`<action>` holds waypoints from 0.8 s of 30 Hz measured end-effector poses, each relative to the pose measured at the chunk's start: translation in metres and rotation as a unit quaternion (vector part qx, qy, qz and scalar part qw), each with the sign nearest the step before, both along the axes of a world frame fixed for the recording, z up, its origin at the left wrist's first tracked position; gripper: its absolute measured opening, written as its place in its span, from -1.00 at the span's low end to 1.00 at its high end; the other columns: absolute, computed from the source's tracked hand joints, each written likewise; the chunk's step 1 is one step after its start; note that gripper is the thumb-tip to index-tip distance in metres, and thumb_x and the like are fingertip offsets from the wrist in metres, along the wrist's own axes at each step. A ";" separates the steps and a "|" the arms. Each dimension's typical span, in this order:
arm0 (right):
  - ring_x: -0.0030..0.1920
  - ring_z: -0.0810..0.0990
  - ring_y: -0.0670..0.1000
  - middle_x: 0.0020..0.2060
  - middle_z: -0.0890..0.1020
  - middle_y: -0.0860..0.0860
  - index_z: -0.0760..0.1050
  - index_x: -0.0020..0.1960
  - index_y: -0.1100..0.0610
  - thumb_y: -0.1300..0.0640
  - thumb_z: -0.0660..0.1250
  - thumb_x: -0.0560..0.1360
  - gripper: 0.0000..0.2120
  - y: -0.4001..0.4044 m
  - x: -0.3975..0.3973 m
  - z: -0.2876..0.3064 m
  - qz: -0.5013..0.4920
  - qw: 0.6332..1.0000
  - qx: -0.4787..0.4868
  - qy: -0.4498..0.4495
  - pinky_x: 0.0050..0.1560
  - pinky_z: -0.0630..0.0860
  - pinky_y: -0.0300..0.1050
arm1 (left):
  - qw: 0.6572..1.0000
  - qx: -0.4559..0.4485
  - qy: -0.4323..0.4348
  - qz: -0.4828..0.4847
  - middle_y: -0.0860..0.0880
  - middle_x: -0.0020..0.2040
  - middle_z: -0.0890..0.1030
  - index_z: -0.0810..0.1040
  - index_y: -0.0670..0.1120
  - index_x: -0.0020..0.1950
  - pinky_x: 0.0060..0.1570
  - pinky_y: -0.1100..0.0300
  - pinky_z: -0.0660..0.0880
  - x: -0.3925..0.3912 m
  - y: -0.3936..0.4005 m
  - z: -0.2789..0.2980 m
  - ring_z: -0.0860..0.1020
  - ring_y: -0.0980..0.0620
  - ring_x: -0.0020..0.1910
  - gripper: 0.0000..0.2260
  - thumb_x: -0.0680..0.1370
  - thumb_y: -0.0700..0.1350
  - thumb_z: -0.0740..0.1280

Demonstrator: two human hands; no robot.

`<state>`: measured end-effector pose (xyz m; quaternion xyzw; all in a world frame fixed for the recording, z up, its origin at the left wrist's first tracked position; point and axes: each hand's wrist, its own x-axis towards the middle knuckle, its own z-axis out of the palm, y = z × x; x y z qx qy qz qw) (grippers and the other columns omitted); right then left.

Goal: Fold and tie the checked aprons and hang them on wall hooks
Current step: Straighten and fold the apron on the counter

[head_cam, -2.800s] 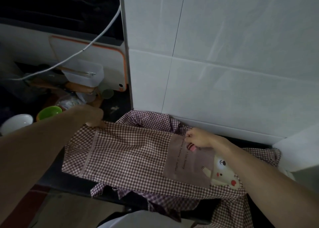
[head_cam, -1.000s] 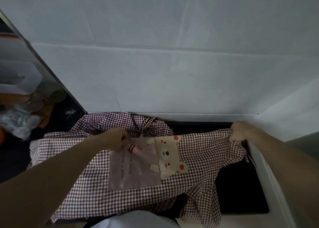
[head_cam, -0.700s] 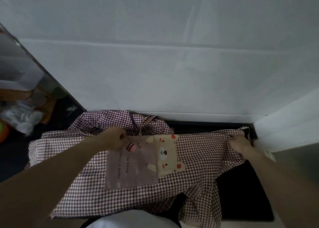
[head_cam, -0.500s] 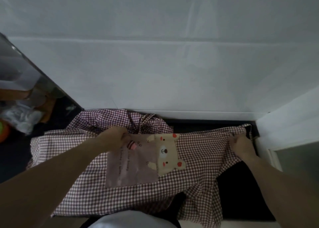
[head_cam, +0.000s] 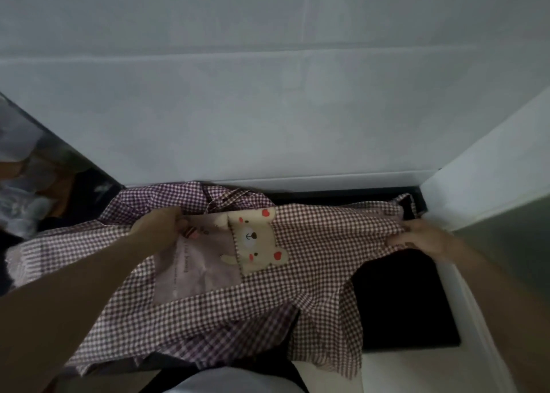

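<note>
- The white tiled wall (head_cam: pixel 268 110) fills the upper half of the view and rises straight behind the apron.
- The dark table (head_cam: pixel 401 297) lies at the foot of that wall; a bare black stretch of it shows just right of the apron, under the right forearm.
- The checked apron (head_cam: pixel 321 252) is spread flat across the table, its far edge close to the wall and its near edge hanging off the table's front toward the person.
- A second bunch of checked cloth (head_cam: pixel 166 196) lies crumpled behind the apron, against the base of the wall.
- A plain pinkish pocket (head_cam: pixel 196 267) with small lettering sits near the middle of the apron, left of the bear.
- A cream bear patch (head_cam: pixel 253 241) with red cheeks and ears is sewn on the apron just right of the pocket, tilted.
- The left hand (head_cam: pixel 157 226) is at the apron's far edge, just left of the pocket top, fingers curled and pinching the cloth there.
- The right hand (head_cam: pixel 422 238) is at the apron's right end, fingers closed over a gathered corner of the cloth, pulling it taut away from the left hand.
- A thin checked strap (head_cam: pixel 229 197) lies looped behind the apron, between the crumpled cloth and the bear.
- Blurred kitchen clutter (head_cam: pixel 20 190) sits far left of the apron; what it is cannot be told.
</note>
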<state>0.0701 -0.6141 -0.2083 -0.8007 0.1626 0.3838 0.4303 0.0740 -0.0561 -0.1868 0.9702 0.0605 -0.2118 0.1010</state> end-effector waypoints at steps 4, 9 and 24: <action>0.00 0.67 0.08 0.02 0.70 0.02 0.64 0.07 0.08 -0.49 0.53 0.01 -0.16 0.006 -0.011 0.017 0.036 0.995 -0.093 -0.003 0.19 0.54 -0.05 | 1.000 -0.005 0.018 -0.001 -0.16 0.01 0.66 0.54 -0.10 -0.06 0.03 0.06 0.51 -0.002 0.001 0.003 0.60 -0.16 0.01 -0.83 0.60 -0.01 0.32; -0.07 0.58 0.06 0.14 0.64 0.14 0.52 0.31 0.09 -0.78 0.06 -0.15 0.32 0.015 -0.023 0.010 0.081 0.949 -0.283 -0.111 -0.04 0.43 -0.17 | 0.999 0.008 0.019 -0.025 -0.12 0.02 0.65 0.57 -0.07 -0.02 0.01 0.05 0.50 -0.008 -0.013 0.006 0.59 -0.15 0.04 -0.81 0.59 0.05 0.33; 0.13 0.54 0.27 0.12 0.53 0.16 0.40 0.26 0.24 -0.33 0.11 0.56 -0.36 0.079 -0.097 -0.025 -0.216 0.910 -0.259 -0.242 0.10 0.49 0.06 | 0.999 -0.008 -0.046 -0.019 -0.33 0.06 0.61 0.44 -0.20 0.10 0.03 -0.09 0.46 -0.019 -0.021 -0.004 0.58 -0.33 0.06 -0.72 0.66 0.02 0.17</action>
